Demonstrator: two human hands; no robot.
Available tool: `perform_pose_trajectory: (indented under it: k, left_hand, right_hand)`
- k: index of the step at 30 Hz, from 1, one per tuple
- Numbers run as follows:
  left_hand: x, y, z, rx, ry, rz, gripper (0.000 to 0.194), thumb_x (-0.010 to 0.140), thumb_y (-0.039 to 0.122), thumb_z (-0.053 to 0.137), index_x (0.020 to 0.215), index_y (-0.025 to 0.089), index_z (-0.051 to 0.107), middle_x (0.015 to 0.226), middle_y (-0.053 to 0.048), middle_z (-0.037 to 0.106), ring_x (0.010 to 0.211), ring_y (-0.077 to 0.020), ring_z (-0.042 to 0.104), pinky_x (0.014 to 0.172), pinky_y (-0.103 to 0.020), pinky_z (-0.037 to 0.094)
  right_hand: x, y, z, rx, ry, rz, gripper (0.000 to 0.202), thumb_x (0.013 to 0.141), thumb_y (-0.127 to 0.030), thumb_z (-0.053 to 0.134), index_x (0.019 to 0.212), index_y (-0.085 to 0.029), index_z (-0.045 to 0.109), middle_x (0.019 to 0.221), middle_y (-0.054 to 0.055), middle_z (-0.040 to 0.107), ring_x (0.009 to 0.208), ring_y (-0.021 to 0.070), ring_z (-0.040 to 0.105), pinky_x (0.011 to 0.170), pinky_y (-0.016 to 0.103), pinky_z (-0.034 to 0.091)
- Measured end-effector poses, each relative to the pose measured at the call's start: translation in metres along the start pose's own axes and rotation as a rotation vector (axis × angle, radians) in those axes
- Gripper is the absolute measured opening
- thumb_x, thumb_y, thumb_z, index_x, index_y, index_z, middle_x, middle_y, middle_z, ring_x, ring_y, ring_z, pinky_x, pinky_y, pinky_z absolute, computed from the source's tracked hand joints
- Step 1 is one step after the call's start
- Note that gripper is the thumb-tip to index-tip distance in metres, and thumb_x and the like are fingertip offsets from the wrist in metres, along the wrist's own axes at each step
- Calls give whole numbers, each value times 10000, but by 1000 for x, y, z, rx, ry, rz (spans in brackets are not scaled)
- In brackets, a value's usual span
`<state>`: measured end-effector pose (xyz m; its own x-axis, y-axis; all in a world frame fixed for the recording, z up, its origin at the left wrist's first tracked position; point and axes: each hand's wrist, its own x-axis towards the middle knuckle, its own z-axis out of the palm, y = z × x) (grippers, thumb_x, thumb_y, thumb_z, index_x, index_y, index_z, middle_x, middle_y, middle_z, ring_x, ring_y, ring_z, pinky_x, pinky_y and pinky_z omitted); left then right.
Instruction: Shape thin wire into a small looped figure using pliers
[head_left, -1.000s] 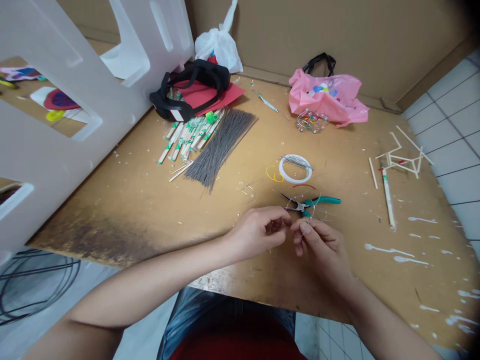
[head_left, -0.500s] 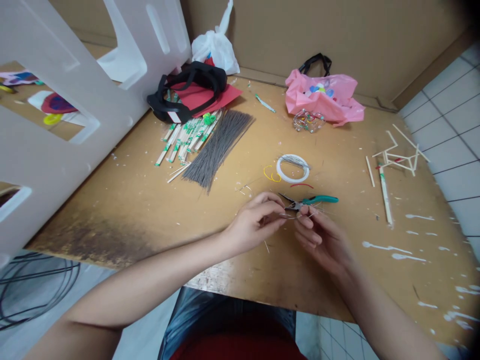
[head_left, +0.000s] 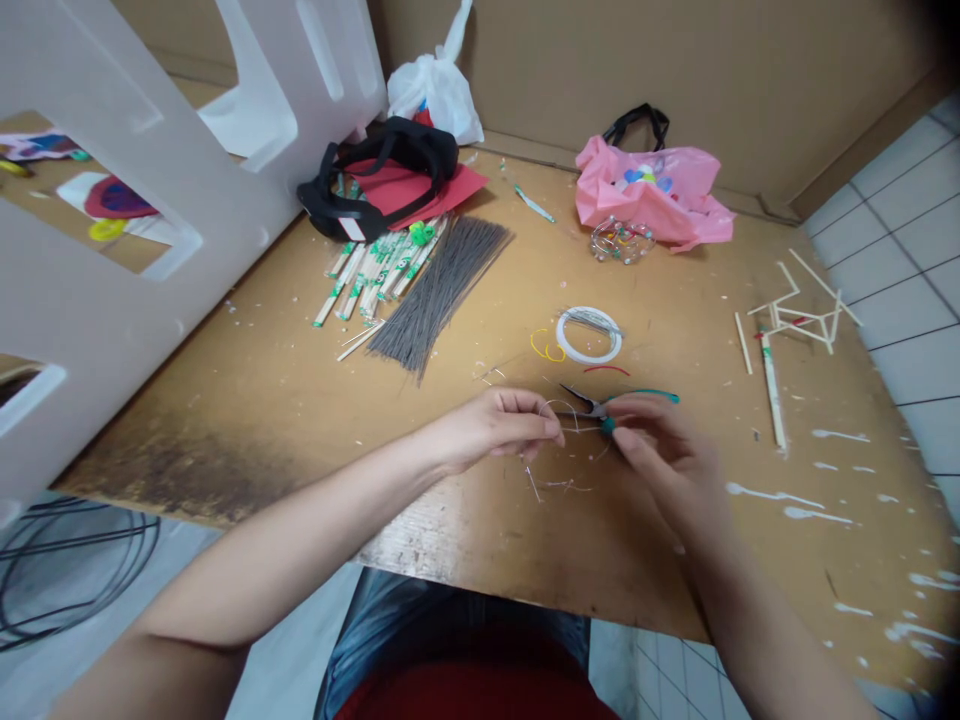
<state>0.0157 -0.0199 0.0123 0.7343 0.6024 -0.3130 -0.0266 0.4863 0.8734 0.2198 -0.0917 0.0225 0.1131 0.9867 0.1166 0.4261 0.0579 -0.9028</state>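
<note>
Left hand (head_left: 499,428): we pinch thin wire (head_left: 559,408).
Right hand (head_left: 664,455): maybe closing on green pliers (head_left: 611,402).
Risk: wire end pokes us.

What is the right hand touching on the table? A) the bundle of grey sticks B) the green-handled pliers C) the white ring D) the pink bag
B: the right hand rests its fingers on the green-handled pliers, while the pink bag, the bundle of grey sticks and the white ring lie farther back on the table, untouched.
</note>
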Motion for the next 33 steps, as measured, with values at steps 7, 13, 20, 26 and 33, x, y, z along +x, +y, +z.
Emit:
perform_pose_trajectory:
  k: [7, 13, 20, 26, 33]
  left_hand:
    - [3, -8, 4, 128, 4, 31, 218, 734, 346, 665, 735, 129, 639, 581, 24, 578, 511, -52, 465, 484, -181, 312]
    - [3, -5, 1, 99, 20, -24, 292, 783, 405, 615, 739, 117, 623, 576, 28, 561, 408, -17, 304, 414, -193, 183]
    - [4, -4, -2, 87, 22, 24, 280, 778, 394, 608, 758, 116, 630, 602, 13, 569, 444, -26, 355, 422, -188, 207]
    - [4, -6, 0, 123, 54, 52, 189, 725, 307, 653, 767, 129, 603, 608, 33, 571, 465, -27, 382, 446, -178, 256]
    - [5, -7, 4, 89, 60, 77, 123, 729, 250, 612, 717, 129, 593, 569, 40, 557, 427, -23, 362, 433, -180, 246]
  right_hand:
    - [2, -5, 11, 48, -376, 152, 253, 863, -402, 535, 722, -226, 652, 684, 9, 671, 673, 156, 602, 662, 291, 480]
    - [3, -5, 11, 48, -390, 220, 296, 872, -420, 527, 695, -217, 650, 676, 8, 683, 671, 149, 614, 665, 270, 473]
    - [2, 2, 10, 57, -281, 190, 273, 868, -426, 538, 738, -219, 659, 665, 4, 670, 675, 153, 610, 669, 273, 463]
    - [2, 0, 10, 48, -289, 165, 281, 876, -418, 529, 721, -220, 656, 679, 8, 675, 682, 154, 608, 669, 274, 457]
    - [-5, -7, 15, -63, -210, 15, 330, 896, -372, 491, 632, -218, 614, 580, 3, 628, 573, 145, 575, 584, 271, 431]
